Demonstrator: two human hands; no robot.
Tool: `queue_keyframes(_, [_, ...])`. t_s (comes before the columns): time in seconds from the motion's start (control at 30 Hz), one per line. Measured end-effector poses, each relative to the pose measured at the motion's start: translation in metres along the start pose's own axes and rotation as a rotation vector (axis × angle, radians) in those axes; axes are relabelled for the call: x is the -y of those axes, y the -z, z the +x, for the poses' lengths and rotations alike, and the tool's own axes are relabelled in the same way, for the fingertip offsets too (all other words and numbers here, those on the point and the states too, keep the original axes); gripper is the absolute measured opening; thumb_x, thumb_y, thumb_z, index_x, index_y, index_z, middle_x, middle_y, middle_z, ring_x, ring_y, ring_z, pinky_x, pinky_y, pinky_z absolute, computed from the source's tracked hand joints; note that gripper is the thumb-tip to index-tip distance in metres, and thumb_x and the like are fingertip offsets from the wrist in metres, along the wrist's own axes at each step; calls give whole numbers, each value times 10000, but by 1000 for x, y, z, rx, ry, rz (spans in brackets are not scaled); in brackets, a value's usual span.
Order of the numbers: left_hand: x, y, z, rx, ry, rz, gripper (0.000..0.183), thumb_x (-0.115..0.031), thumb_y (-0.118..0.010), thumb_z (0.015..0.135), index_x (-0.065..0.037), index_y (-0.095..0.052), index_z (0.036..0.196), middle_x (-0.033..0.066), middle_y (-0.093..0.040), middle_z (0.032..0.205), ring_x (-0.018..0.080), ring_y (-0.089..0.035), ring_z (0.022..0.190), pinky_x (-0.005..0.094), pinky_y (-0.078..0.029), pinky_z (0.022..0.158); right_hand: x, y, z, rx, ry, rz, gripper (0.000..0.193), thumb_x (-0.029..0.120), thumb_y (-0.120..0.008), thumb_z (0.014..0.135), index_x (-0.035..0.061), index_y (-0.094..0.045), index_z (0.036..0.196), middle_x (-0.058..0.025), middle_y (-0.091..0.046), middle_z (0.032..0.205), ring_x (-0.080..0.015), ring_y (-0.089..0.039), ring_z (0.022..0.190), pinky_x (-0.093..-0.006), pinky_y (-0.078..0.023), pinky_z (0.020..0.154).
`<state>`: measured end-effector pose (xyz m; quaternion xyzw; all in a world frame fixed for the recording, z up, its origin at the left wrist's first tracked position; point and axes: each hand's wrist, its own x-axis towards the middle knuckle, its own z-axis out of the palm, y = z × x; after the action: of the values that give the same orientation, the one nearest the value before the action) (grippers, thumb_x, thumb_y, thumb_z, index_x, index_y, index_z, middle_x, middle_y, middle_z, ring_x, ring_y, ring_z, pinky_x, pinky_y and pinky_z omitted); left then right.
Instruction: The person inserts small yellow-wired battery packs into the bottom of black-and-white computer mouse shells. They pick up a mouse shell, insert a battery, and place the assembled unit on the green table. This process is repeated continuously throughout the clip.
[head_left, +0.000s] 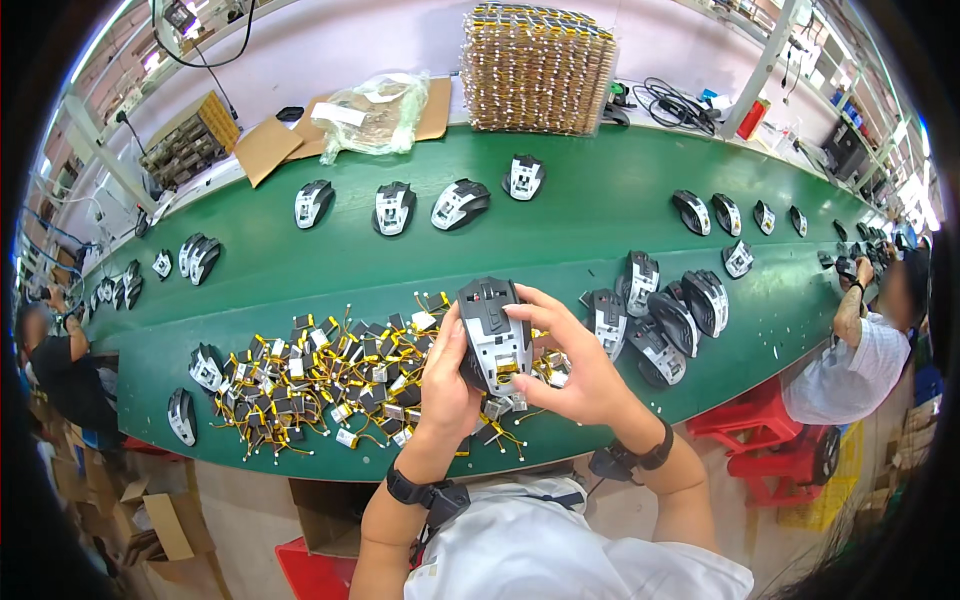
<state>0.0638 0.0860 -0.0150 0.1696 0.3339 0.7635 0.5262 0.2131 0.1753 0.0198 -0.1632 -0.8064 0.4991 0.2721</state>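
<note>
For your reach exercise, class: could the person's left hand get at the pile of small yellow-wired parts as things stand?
Probably yes, once freed. The left hand grips the mouse shell together with the right hand, directly over the pile of yellow-wired parts; nothing lies between them.

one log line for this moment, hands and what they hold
left hand: grips mouse shell | right hand: steadies same shell | beside: battery pile on green belt
</note>
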Motion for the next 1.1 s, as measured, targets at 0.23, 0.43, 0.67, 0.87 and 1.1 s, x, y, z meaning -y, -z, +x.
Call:
queue_keyframes(0.23, [11, -16, 5, -42, -60, 69, 427, -234, -308, 1054, -53, -372, 1435, 109, -570, 1291, 226, -617, 1133, 400, -534, 943, -12, -9, -2, -141, 64, 60, 677, -7, -614, 723, 87, -472, 1378, -199, -322, 1501, -290, -532, 1216, -333, -531, 862])
queue_keyframes(0.43, [10, -17, 11, -22, -15, 55, 393, -252, -298, 1061, -51, -420, 1374, 112, -591, 1248, 227, -639, 1093, 393, -554, 911, -13, 0, -4, -43, -99, 447, 789, -33, -605, 754, 110, -334, 1481, -144, -220, 1540, -217, -563, 1141, -319, -550, 849])
queue_keyframes(0.67, [26, -23, 10, -86, -123, 69, 423, -240, -335, 1061, -42, -347, 1434, 129, -573, 1261, 224, -638, 1089, 379, -563, 894, -19, -10, -5, -116, -134, 662, 817, -65, -588, 760, 91, -286, 1503, -81, -375, 1427, -174, -559, 1146, -306, -498, 936])
queue_keyframes(0.87, [2, -21, 17, 51, -135, 666, 500, -190, -410, 1033, -50, -272, 1492, 174, -466, 1381, 224, -647, 1054, 325, -596, 771, -19, 19, 18, -140, -173, 516, 814, -64, -626, 719, 73, -354, 1474, -87, -434, 1392, -189, -579, 1132, -319, -510, 939])
queue_keyframes(1.1, [-37, 15, -3, 53, -136, 643, 431, -109, -486, 976, -18, -423, 1393, 152, -464, 1379, 236, -648, 1036, 291, -590, 720, -113, 161, 104, -120, -607, 192, 783, -126, -657, 737, 128, -434, 1444, -129, -551, 1167, -194, -637, 918, -323, -561, 789])
